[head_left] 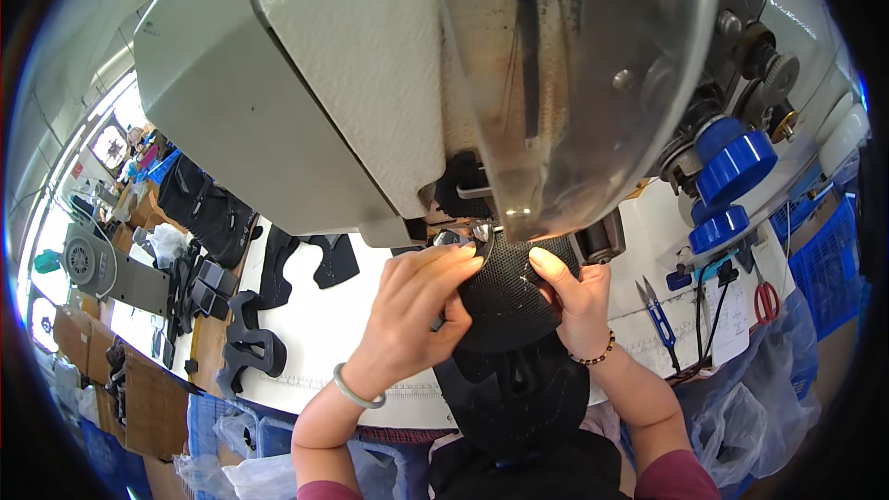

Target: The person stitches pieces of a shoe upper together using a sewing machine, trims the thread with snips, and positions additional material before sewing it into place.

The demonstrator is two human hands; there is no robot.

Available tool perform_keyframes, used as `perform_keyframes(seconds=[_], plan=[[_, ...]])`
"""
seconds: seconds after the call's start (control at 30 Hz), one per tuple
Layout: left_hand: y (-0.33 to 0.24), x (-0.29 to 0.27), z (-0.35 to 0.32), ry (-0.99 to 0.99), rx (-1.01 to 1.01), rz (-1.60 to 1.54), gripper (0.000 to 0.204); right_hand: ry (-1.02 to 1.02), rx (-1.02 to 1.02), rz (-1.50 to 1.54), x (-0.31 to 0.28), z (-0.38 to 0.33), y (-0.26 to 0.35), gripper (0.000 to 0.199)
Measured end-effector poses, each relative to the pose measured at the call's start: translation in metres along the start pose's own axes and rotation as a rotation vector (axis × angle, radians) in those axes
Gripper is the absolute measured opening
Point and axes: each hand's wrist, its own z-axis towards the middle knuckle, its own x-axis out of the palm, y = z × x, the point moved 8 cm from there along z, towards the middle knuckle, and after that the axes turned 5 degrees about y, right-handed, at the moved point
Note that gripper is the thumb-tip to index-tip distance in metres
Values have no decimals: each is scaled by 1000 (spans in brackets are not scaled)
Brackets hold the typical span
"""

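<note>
A black mesh fabric piece (505,306) lies under the head of a grey sewing machine (324,65), its far edge close to the metal presser foot (482,230). My left hand (407,310) grips the left edge of the mesh, fingertips pressed together beside the foot. On the other side, my right hand (576,301) pinches the right edge, with the thumb lying on top. Below the mesh, a smooth black shaped piece (514,398) hangs toward my lap; whether the two are joined, I cannot tell. A clear guard (602,83) covers the machine's front, and the needle is hidden.
Blue-handled snips (659,322) and red-handled scissors (766,301) lie on the right of the white table (370,391). Black cut pieces (335,261) and black moulded parts (252,349) sit at the left. Clear plastic bags (745,431) hang at the right edge.
</note>
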Motion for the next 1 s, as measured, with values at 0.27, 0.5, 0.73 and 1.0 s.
perform_keyframes(seconds=[0.27, 0.5, 0.73, 1.0], plan=[[19, -8, -4, 56, -48, -135, 36, 426, 105, -239, 44, -35, 4, 26], [20, -11, 1, -19, 73, -141, 34, 385, 213, 57, 56, -32, -16, 21], [11, -12, 1, 59, 157, -35, 40, 361, 177, 18, 54, -30, -23, 15], [2, -13, 2, 149, 231, 45, 51, 413, 163, 20, 57, -31, -23, 12]])
